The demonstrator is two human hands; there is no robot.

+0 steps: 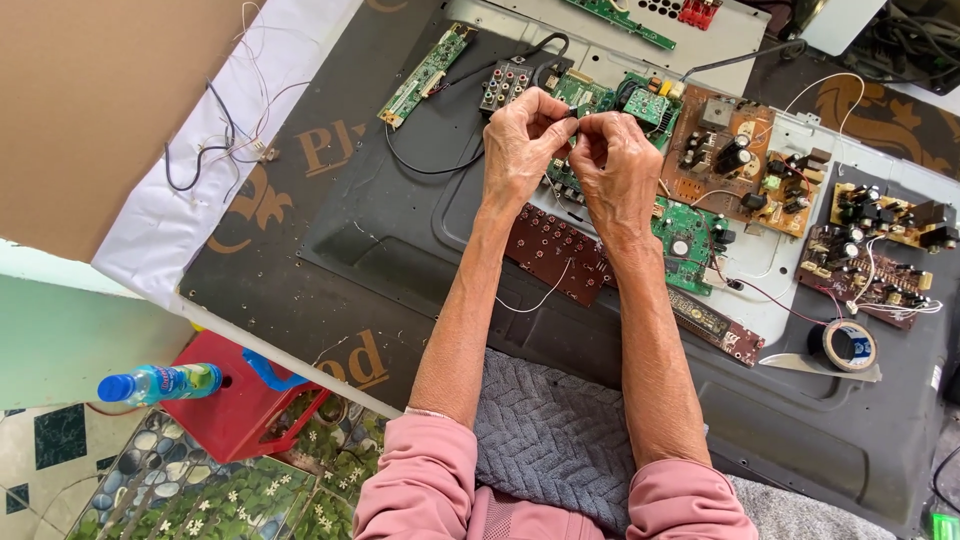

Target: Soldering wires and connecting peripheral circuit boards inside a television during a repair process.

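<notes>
Both hands, left hand [520,140] & right hand [612,165], are meeting fingertip-to-fingertip, pinching a small dark part [573,113], prob. a wire end, directly above the green circuit board [690,235]; equally near both.

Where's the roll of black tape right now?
The roll of black tape lies at the right of the head view, on the dark panel, just below the brown circuit boards.

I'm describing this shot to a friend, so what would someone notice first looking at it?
First, the two hands at top centre, left hand and right hand, with fingers pinched together on something small and dark. Around them lie bare circuit boards: a brown circuit board to the right and a dark red board below the wrists. At lower left, a plastic bottle lies on a red stool.
</notes>
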